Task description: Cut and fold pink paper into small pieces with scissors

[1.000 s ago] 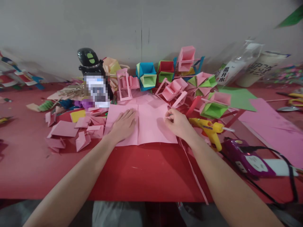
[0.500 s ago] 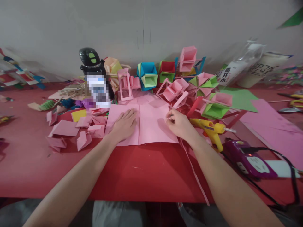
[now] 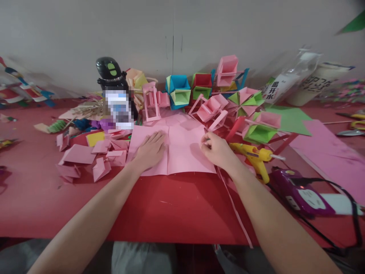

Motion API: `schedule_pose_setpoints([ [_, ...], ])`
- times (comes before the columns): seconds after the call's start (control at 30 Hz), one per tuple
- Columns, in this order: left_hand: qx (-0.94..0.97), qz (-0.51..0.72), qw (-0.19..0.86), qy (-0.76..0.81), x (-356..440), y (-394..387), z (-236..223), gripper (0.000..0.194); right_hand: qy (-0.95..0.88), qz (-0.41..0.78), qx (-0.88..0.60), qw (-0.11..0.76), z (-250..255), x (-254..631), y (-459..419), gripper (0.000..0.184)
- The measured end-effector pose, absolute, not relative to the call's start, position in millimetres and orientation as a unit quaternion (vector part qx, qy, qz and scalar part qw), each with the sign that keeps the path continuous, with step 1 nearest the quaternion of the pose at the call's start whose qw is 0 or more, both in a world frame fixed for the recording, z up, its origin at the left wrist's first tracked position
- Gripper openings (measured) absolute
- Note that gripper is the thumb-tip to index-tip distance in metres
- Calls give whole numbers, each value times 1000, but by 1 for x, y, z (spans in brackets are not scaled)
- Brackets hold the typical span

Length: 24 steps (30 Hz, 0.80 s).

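Note:
A pink sheet of paper [image 3: 185, 152] with a fold line down its middle lies spread on the red table. My left hand [image 3: 152, 149] rests flat on the sheet's left half, fingers stretched out. At the right edge, my right hand [image 3: 214, 147] is closed, with thumb and fingertips pinching the paper there. A thin pink paper strip [image 3: 232, 201] trails from below my right hand to the table's front edge. Just right of that hand lies a yellow glue gun [image 3: 256, 156].
Folded pink paper pieces [image 3: 80, 155] lie to the left. Paper models [image 3: 178, 90] line the back, beside a black bottle [image 3: 110, 72]. At right are a purple power strip [image 3: 302, 192] with a black cable, pink sheets [image 3: 333, 152], a clear bottle [image 3: 293, 76] and scissors [image 3: 356, 125].
Almost nothing differs. Both hands keep their places on the pink sheet, and the whole view has shifted very slightly.

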State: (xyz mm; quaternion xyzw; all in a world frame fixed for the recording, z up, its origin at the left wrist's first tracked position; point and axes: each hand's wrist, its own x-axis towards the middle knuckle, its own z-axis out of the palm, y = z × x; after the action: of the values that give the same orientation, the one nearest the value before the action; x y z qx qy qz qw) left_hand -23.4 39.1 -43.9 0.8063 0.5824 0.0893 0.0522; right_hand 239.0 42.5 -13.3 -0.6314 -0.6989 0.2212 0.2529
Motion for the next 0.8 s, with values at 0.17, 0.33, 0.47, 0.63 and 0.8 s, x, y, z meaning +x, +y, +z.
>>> schedule_pose_setpoints([
  [0.17,806,84,55,583,-23,38,-42,58,-698,218,-635,249,-12,239,41,11],
  [0.33,804,91,63,584,-24,39,-43,57,-694,215,-634,265,-13,239,41,11],
  [0.47,802,91,73,585,-27,42,-42,58,-682,237,-610,326,-13,239,43,9],
  [0.63,796,78,65,597,-30,46,-40,58,-639,319,-588,378,-13,237,45,17],
  [0.8,795,75,57,599,-31,47,-43,58,-651,308,-608,334,-17,238,46,13],
])
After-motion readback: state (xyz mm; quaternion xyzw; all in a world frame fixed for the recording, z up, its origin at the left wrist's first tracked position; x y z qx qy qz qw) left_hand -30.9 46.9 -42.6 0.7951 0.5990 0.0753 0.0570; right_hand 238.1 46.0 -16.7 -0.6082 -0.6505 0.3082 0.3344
